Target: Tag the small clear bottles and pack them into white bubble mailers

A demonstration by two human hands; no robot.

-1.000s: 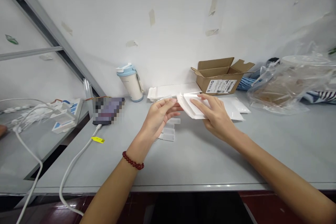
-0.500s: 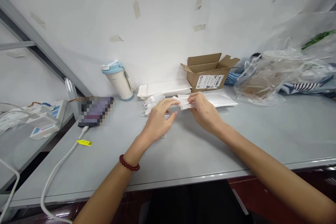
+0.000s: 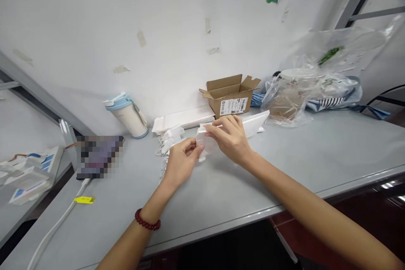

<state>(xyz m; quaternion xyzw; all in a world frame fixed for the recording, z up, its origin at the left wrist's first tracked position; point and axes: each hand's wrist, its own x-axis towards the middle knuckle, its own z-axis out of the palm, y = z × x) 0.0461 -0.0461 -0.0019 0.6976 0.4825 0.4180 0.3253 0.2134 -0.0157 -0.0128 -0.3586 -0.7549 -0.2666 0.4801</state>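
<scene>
A flat white plastic bag [image 3: 255, 124] is held up off the table between my hands, its far end tilted up to the right. My left hand [image 3: 181, 159] pinches its near left edge between thumb and fingers. Across its upper edge, my right hand [image 3: 232, 140] is closed on it, with fingertips close to the bag's left end. Just beyond my left hand lies a pile of small white pieces with looped cords [image 3: 168, 139], partly hidden by that hand. Behind them rests a stack of flat white sleeves [image 3: 185, 120].
An open cardboard box [image 3: 229, 95] with a label stands against the wall. To its right sits a clear plastic bag [image 3: 286, 103] around a container. A cream tumbler [image 3: 128, 118], a blurred phone-like device [image 3: 99, 156] and a white cable [image 3: 52, 228] are on the left.
My left hand has closed on the bag's left edge. The bag has been raised and tilted, my right hand still gripping it. The view has shifted to the right.
</scene>
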